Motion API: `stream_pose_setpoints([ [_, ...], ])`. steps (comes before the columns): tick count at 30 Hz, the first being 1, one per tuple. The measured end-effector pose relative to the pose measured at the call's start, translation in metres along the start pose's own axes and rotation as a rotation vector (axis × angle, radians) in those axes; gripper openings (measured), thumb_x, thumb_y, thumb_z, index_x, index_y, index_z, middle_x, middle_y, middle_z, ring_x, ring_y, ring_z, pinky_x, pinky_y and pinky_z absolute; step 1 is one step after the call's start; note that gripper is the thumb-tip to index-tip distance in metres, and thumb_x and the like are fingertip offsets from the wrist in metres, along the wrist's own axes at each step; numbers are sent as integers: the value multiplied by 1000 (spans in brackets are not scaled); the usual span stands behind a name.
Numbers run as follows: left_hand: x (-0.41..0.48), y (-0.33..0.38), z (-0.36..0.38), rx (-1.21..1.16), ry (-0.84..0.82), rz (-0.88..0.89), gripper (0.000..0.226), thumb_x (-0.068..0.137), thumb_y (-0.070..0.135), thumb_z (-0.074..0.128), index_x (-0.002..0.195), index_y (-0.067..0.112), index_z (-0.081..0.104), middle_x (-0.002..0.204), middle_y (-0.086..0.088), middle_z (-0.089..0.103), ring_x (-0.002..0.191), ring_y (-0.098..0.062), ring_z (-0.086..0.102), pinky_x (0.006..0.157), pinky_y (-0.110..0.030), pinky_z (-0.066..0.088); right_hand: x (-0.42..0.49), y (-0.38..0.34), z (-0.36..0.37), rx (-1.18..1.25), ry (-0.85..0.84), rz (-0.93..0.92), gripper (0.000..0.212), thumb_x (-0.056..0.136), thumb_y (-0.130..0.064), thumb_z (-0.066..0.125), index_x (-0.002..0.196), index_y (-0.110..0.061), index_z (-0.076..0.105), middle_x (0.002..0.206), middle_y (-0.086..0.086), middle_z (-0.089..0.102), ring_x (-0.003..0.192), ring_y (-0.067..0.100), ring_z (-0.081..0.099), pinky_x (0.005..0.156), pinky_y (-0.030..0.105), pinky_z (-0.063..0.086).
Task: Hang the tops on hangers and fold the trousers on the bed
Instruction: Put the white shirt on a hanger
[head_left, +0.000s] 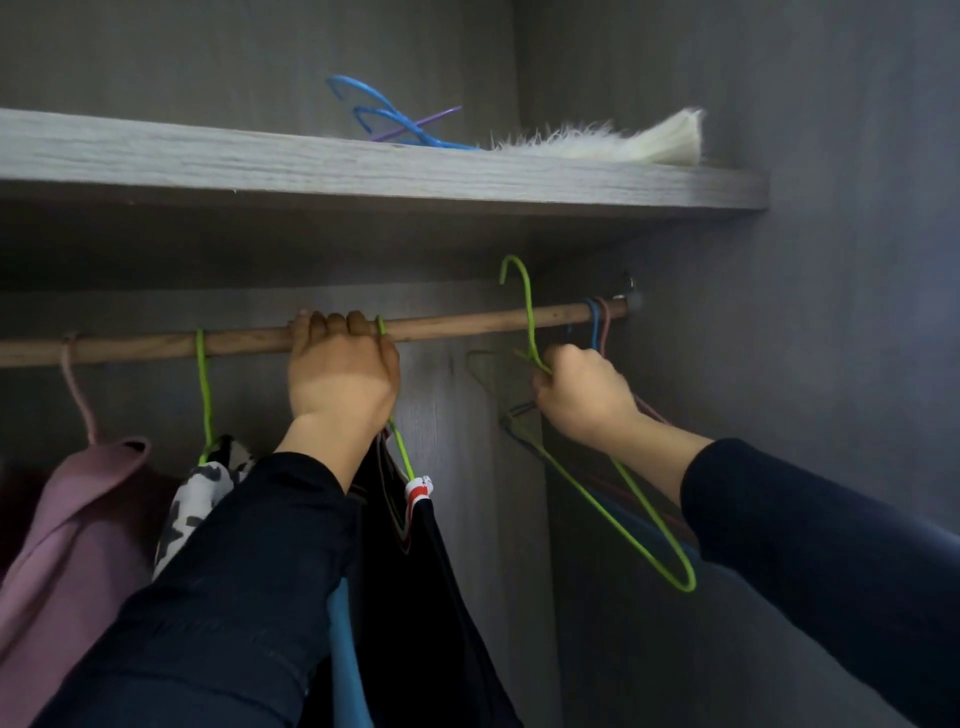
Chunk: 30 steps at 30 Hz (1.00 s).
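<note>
While pinching thin green wire hanger by its neck in right hand, with hook up above brown wooden rail, pull back clear of blue and pink hooks just beyond knuckles; brace with left hand curled over rail.

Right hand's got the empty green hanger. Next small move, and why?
Probably draw the green hanger out of the wardrobe with the right hand. Its hook sits clear above the rod and it carries no garment. The left hand grips the rod, so only the neighbouring empty hangers might snag it.
</note>
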<state>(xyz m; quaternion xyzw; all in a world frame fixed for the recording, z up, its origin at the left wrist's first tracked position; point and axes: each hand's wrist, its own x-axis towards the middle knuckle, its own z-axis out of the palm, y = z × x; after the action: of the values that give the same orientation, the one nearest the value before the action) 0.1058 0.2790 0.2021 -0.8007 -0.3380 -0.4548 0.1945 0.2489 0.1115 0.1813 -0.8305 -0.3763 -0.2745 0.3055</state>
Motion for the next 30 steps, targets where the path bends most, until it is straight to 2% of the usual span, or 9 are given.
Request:
stream_pose_setpoints([
  [4, -7, 5, 0, -72, -4, -23, 45, 99, 27, 36, 124, -8, 50, 126, -29, 53, 128, -42, 39, 117, -45, 11, -32, -3, 0, 179, -70, -7, 29, 98, -39, 45, 78, -20, 52, 84, 10, 60, 91, 38, 61, 66, 35, 39],
  [7, -21, 11, -5, -165, -50, -74, 59, 97, 27, 41, 142, -9, 31, 150, -30, 29, 142, -39, 21, 119, -42, 0, -64, 0, -13, 267, -114, -15, 31, 99, -36, 44, 80, -16, 57, 75, 8, 59, 83, 36, 60, 65, 38, 44],
  [10, -36, 28, -16, -303, -75, -112, 66, 95, 28, 45, 147, -5, 23, 155, -26, 20, 145, -35, 13, 118, -43, -4, -96, 9, -37, 346, -151, -4, 30, 98, -31, 49, 79, -13, 63, 63, 5, 59, 69, 31, 63, 64, 37, 50],
  [12, -52, 48, -27, -412, -72, -123, 67, 95, 27, 46, 148, -5, 19, 155, -25, 21, 145, -35, 16, 119, -44, -1, -115, 19, -55, 363, -198, 40, 30, 96, -28, 52, 73, -11, 61, 61, 5, 61, 59, 24, 65, 52, 29, 52],
  [14, -72, 77, -41, -516, -57, -91, 66, 95, 26, 45, 149, -3, 18, 155, -23, 23, 145, -33, 19, 119, -42, -1, -136, 33, -75, 383, -233, 95, 29, 96, -24, 52, 71, -9, 59, 61, 6, 62, 45, 15, 62, 38, 20, 43],
  [16, -97, 111, -58, -624, -55, -80, 64, 97, 26, 43, 150, 0, 18, 156, -19, 24, 146, -29, 16, 119, -38, -2, -162, 51, -102, 421, -271, 144, 27, 96, -20, 50, 73, -10, 56, 59, 6, 61, 35, 10, 55, 34, 17, 39],
  [20, -158, 189, -106, -829, -68, -56, 60, 97, 25, 45, 150, 4, 23, 155, -15, 27, 146, -25, 18, 119, -36, 0, -233, 100, -167, 550, -344, 228, 12, 94, -12, 51, 95, -6, 62, 50, 1, 56, 36, 15, 52, 36, 18, 39],
  [23, -208, 255, -155, -1031, -49, -21, 58, 92, 23, 44, 145, 3, 32, 148, -16, 38, 141, -29, 28, 120, -43, 9, -297, 149, -220, 547, -369, 326, 11, 93, -12, 53, 96, -10, 64, 46, -2, 55, 37, 16, 52, 36, 18, 39],
  [30, -324, 434, -239, -1279, -350, 120, 53, 91, 19, 44, 141, 2, 36, 144, -16, 41, 133, -30, 33, 115, -44, 21, -432, 269, -344, 376, -426, 578, 14, 95, -9, 56, 103, -1, 63, 69, 8, 59, 51, 19, 58, 41, 23, 46],
])
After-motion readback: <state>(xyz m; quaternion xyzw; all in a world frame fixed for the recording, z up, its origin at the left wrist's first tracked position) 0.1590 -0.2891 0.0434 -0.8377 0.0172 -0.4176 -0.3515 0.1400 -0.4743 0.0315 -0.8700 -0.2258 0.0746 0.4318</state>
